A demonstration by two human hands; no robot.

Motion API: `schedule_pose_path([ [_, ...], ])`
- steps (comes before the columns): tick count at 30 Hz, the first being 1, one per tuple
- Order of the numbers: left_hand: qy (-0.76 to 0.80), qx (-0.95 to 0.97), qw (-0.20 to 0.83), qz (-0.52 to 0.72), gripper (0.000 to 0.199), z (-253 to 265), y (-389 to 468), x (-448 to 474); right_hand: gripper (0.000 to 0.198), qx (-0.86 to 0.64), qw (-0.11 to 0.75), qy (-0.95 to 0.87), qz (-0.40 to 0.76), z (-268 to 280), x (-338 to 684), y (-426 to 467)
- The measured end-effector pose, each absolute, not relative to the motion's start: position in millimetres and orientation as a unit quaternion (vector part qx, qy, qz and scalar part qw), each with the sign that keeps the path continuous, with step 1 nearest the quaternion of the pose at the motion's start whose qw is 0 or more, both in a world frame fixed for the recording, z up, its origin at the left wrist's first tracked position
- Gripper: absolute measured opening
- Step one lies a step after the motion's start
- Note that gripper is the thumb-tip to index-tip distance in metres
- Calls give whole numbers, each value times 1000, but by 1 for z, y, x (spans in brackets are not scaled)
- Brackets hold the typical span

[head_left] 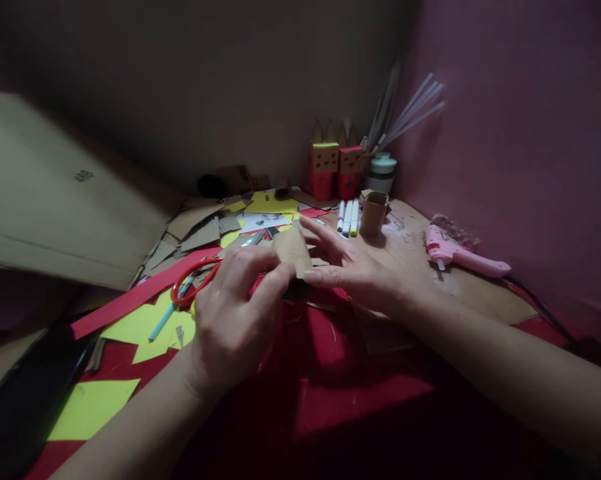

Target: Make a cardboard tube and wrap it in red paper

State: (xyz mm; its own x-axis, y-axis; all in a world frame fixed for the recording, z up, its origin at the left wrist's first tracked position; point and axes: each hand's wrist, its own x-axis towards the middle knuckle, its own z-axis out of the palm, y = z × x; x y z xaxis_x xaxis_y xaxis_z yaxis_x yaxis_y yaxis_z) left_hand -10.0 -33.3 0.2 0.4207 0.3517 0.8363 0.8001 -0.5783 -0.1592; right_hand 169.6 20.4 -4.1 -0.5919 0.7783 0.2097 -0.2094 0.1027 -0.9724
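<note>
A small tan piece of cardboard (pixel 293 252) is held up over the middle of the red-covered table. My left hand (pixel 240 307) pinches its lower left side between thumb and curled fingers. At its right edge is my right hand (pixel 348 263), its thumb and fingers stretched out and apart, the thumb by the lower corner. Whether the right fingertips press on the cardboard is hard to tell. Scissors with red handles (pixel 180 293) lie just left of my left hand, partly hidden by it.
Yellow paper (pixel 95 407), a red strip (pixel 145 297) and cardboard scraps (pixel 200 237) lie leftward. Markers (pixel 348 217) and a cardboard tube (pixel 374 215) stand beyond my right hand. A pink glue gun (pixel 463 253) lies right. Two red figures (pixel 323 183) stand behind; a large box (pixel 65 193) leans left.
</note>
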Motion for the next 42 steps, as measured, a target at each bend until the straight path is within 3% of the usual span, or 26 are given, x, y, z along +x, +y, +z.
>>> schedule_pose_path([
  [2,-338,-808,259,-407,25,2,-35,-10,66,-206,412,-600,654,-6,171,28],
  [7,-326,-829,141,-433,22,2,-40,-11,17,-194,401,-558,700,-12,174,42],
  [10,-329,-845,106,-408,19,2,-40,-13,13,-177,351,-560,729,-11,177,42],
  [12,-309,-854,144,-394,23,1,-39,-15,12,-157,341,-563,736,-9,179,40],
  [17,-360,-799,245,-415,30,-1,-33,-14,13,-182,413,-533,715,-8,178,35],
  [19,-437,-752,179,-460,23,0,-31,-10,12,-193,446,-514,707,-10,177,34],
  [22,-523,-679,-29,-514,7,5,-30,-3,11,-193,486,-492,696,-14,175,33],
  [25,-528,-647,-240,-495,14,11,-28,5,11,-194,509,-490,681,-18,171,31],
  [27,-497,-634,-323,-497,16,13,-26,9,10,-196,517,-495,670,-18,168,28],
  [34,-475,-552,-413,-547,20,13,-26,17,9,-253,516,-543,612,-13,161,13],
  [42,-430,-542,-470,-548,25,10,-24,13,10,-256,495,-500,663,-16,157,12],
])
